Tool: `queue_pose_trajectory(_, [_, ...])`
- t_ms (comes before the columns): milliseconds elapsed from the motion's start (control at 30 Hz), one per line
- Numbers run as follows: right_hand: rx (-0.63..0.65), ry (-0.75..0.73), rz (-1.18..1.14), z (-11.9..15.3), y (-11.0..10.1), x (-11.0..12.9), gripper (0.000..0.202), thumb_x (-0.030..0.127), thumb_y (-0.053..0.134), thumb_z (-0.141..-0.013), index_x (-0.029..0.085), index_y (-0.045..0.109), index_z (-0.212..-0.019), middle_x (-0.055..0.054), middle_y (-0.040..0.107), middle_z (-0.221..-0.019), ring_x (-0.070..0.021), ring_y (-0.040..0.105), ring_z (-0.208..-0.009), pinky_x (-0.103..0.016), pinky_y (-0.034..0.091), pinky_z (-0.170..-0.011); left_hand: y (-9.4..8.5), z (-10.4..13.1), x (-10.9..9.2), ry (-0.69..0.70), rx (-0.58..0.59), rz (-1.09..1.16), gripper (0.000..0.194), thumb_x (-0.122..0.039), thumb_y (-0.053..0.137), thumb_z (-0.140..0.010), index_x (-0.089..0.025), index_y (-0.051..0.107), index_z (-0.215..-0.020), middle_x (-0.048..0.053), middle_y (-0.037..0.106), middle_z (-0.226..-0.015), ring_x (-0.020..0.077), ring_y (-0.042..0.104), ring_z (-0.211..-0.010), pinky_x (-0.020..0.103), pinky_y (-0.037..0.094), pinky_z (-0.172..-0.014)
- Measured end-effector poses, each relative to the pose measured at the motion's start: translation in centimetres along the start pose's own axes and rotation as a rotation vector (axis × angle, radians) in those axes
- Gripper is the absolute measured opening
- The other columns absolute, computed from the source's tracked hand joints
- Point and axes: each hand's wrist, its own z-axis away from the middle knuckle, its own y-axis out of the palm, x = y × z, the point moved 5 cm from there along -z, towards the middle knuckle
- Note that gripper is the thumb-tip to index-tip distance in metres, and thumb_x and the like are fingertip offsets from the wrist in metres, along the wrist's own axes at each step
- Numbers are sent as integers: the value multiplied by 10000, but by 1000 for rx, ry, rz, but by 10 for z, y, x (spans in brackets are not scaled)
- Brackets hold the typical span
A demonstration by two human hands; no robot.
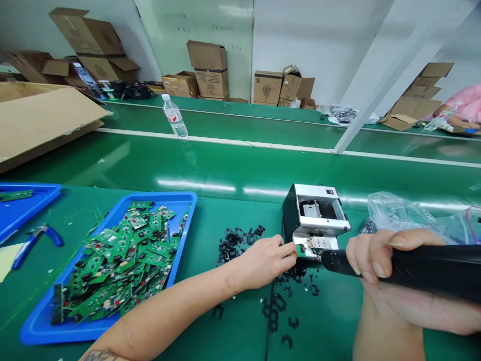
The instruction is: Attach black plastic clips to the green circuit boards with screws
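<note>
My left hand [267, 260] is closed in a pinch at the front of a small silver-and-black screw feeder [319, 193]. A little green circuit board [300, 249] shows at its fingertips, mostly covered by the fingers. My right hand [376, 254] grips a black electric screwdriver [424, 268], which lies sideways with its narrow end pointing left to the feeder's front lip, close to the board. Small black plastic clips [235, 243] lie heaped beside my left hand, and more are scattered below the feeder.
A blue tray [28, 333] piled with circuit boards stands at left, with another blue tray [50, 190] and blue-handled cutters [28, 245] beyond it. Clear plastic bags [398, 213] lie at right. A water bottle [175, 118] stands farther back. A co-worker's pink sleeve [466, 108] shows far right.
</note>
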Motion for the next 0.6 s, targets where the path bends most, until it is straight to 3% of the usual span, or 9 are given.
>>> queue_pose_trajectory(267, [20,-133,25,-23,40,6,906,987,229,-731,289,726,-1024,1,566,-587,-161,511,-459,-295,383,-447,-2,0,-1,-11,7,10,147,-169,471,-1021,-178,595,-1101,70,594,-1126,208,466,-809,339,400,-596])
queue_pose_trajectory(600, [20,-147,-101,-32,55,5,795,944,420,-733,248,754,-922,14,581,-532,-130,494,-394,-268,385,-399,-4,0,-1,-17,34,4,160,-170,463,-1028,-175,586,-1132,85,598,-1142,209,486,-829,342,429,-584])
